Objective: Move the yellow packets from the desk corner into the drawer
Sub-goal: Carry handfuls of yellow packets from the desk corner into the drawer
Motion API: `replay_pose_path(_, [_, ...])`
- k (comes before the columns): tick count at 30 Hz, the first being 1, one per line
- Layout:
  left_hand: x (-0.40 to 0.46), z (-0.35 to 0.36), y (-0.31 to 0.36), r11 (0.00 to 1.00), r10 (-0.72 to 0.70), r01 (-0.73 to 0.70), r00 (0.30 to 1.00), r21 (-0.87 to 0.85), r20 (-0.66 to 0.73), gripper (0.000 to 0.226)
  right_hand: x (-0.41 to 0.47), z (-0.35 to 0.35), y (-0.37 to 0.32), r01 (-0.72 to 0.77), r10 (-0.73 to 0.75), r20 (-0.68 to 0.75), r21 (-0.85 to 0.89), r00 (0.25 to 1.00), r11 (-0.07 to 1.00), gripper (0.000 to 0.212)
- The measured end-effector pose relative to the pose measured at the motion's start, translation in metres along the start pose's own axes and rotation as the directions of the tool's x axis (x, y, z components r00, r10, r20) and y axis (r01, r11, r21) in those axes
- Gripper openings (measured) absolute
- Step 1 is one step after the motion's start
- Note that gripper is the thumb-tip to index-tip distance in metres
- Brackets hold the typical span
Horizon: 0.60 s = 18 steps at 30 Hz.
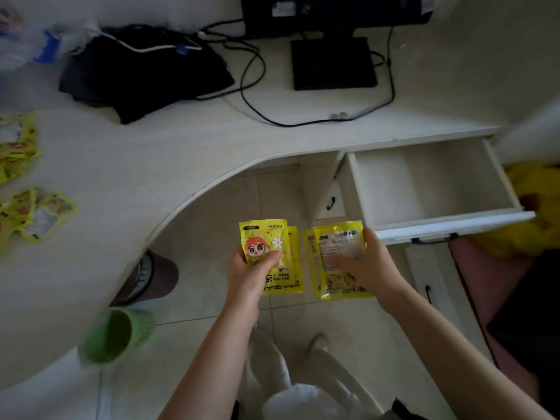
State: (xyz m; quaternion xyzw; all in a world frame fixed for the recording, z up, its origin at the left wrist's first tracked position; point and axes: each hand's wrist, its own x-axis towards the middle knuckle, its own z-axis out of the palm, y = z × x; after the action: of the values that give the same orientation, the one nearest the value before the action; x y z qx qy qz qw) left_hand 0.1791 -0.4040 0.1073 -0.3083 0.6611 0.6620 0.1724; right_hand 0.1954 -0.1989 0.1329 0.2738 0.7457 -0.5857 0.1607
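Left hand [253,268] grips fanned cartoon-print yellow packets [269,256], right hand [363,262] clasps a second stack [339,259], print blurred, both below the open drawer [424,183]; more packets [27,207] smeared, cropped on tabletop [121,165] left.

Glossy yellow foil-like packets [266,253] gripped under the fingers [269,258], above smooth tiled floor [212,298] and beside a matt pale wood-grain desk [121,165].
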Motion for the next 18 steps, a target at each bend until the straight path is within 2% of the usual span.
replay_pose_path(6, [-0.018,0.095,-0.021,0.994,-0.095,0.089,0.989,0.059,0.115,0.036,-0.002,-0.089,0.038,-0.015,0.018,-0.092,0.037,0.996,0.999,0.042])
replay_pose_path(14, [-0.004,0.189,-0.015,0.989,-0.100,0.077,0.977,0.127,0.187,0.033,0.029,-0.174,0.060,-0.036,0.056,-0.207,0.101,0.977,0.994,0.053])
replay_pose_path(18, [0.018,0.230,-0.007,0.987,-0.117,0.095,0.978,0.128,0.174,0.031,0.066,-0.206,0.053,-0.050,0.077,-0.222,0.123,0.972,0.991,0.042])
